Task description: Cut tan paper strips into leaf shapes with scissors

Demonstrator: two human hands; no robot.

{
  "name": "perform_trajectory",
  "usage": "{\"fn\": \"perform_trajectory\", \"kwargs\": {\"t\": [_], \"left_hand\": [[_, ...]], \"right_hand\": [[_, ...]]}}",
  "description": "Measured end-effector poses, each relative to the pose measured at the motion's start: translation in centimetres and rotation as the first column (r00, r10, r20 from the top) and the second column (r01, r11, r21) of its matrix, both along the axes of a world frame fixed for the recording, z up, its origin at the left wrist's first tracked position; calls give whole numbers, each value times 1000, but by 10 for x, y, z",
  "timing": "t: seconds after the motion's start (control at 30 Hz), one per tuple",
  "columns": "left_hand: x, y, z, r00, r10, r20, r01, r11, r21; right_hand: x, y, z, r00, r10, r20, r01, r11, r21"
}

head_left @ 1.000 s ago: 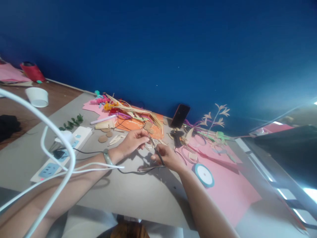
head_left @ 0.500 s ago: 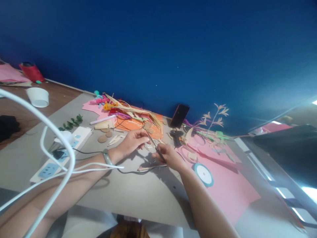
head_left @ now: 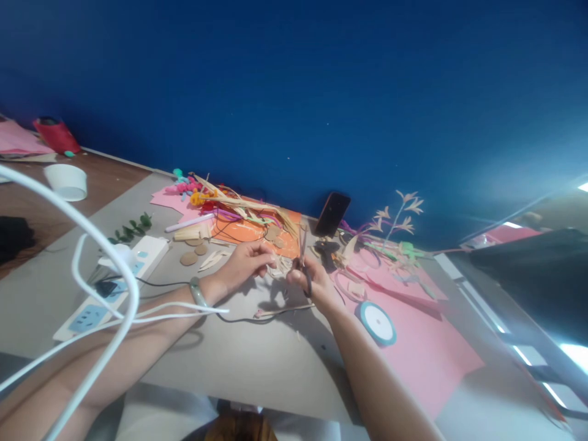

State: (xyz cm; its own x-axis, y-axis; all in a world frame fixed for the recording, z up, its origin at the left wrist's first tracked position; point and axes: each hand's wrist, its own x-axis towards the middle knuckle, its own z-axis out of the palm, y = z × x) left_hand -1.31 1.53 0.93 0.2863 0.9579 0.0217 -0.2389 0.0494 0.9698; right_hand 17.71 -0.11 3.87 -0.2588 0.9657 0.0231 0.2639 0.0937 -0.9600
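My right hand (head_left: 312, 282) is closed round the handles of a pair of scissors (head_left: 304, 242), whose blades point up and away from me. To its left, my left hand (head_left: 252, 260) has thumb and fingertips pinched together; whatever sits between them is too small to make out. Pale husk-like scraps (head_left: 281, 267) lie on the grey table just beyond and between the hands. Under them, a thin pale stem (head_left: 285, 311) rests on the tabletop. Several round brown discs (head_left: 188, 258) lie left of my left hand.
A white power strip (head_left: 151, 251) and looping white cable (head_left: 133, 282) lie at left, crossing my left forearm. A phone (head_left: 333, 214) leans on the blue wall. Pink sheets (head_left: 432, 349), a tape roll (head_left: 377, 323) and a pale flower stem (head_left: 397, 223) are at right.
The scissors have swung from leaning left near my left hand's fingertips to pointing upward, apart from that hand. My right hand has turned and risen slightly; my left hand stays nearly in place.
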Motion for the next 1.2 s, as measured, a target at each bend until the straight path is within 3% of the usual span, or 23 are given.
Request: {"fn": "perform_trajectory", "kwargs": {"t": [0.2,0.5,0.57,0.63,0.7,0.77,0.83,0.9,0.97,1.07,1.13,1.2], "left_hand": [[1,-2,1,1000,10,-20,-9,1000,10],[3,-2,4,995,-35,-90,32,999,-38],[2,-4,4,983,-128,-133,121,991,-58],[-1,-8,3,899,-391,-196,382,920,-84],[-3,-13,2,663,-704,-256,693,706,-147],[-4,-18,0,399,-873,-280,848,468,-250],[-6,-21,-1,259,-922,-288,885,346,-313],[-7,-20,1,239,-925,-295,888,331,-320],[-8,-19,5,257,-919,-300,884,349,-311],[-9,-19,12,255,-919,-299,869,353,-346],[-8,-20,15,242,-928,-282,863,339,-374],[-7,-22,16,237,-937,-257,859,326,-395]], "right_hand": [[-3,-1,-5,998,-69,-12,69,997,-27],[-5,0,-17,981,-180,-70,185,981,58],[-2,4,-15,973,-216,-75,222,971,84],[-3,9,-15,971,-231,-68,237,966,99],[-10,13,-15,983,-181,-37,184,979,90],[-24,15,-15,999,-47,-14,48,998,47],[-40,19,-14,988,148,-42,-149,988,-30],[-50,24,-10,948,302,-103,-312,946,-92],[-50,31,-6,941,329,-74,-335,938,-93],[-35,41,-4,963,178,203,-183,983,9],[-21,45,-7,899,35,436,-114,981,156],[-8,44,-13,835,-32,550,-120,964,237]]}}
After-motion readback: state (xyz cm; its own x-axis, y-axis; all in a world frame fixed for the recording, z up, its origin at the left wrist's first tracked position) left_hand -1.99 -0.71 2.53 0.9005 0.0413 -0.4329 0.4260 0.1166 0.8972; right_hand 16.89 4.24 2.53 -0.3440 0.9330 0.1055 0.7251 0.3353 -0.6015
